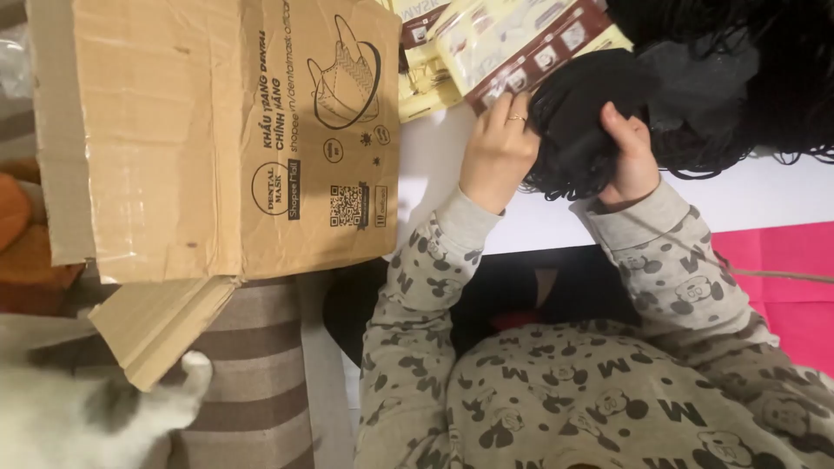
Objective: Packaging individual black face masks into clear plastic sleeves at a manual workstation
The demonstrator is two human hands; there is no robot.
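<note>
- Holding a stack of black face masks (580, 113) between both hands, the person is seen from above, the view appearing turned so that the torso lies at the bottom of the frame.
- The left hand (497, 152) is laid against one side of the stack, fingers (512, 108) spread flat and upright; a ring is seen on one finger. The grip is closed on the masks, pressing rather than pinching.
- The right hand (630, 152) is cupped round the other side, thumb on top; its grip too is closed on the same stack.
- The stack is held just above the white worktop (764, 195), squeezed from both sides, likely so that the layers are kept aligned; the ear loops are left to hang in a loose tangle beneath it.
- A larger heap of black masks and loops (747, 78) is piled on the worktop just beside the right hand, within easy reach.
- Flat printed packets (512, 43), cream and brown, are fanned out beyond the left hand, near the stack.
- An open cardboard box (226, 130) is set on its side well to the left, its flaps (156, 326) hanging.
- Patterned grey sleeves (669, 252) are worn; a pink sheet (790, 278) lies beside the right arm.
- A white furry animal (78, 417) is partly seen at the lower corner; which kind cannot be told.
</note>
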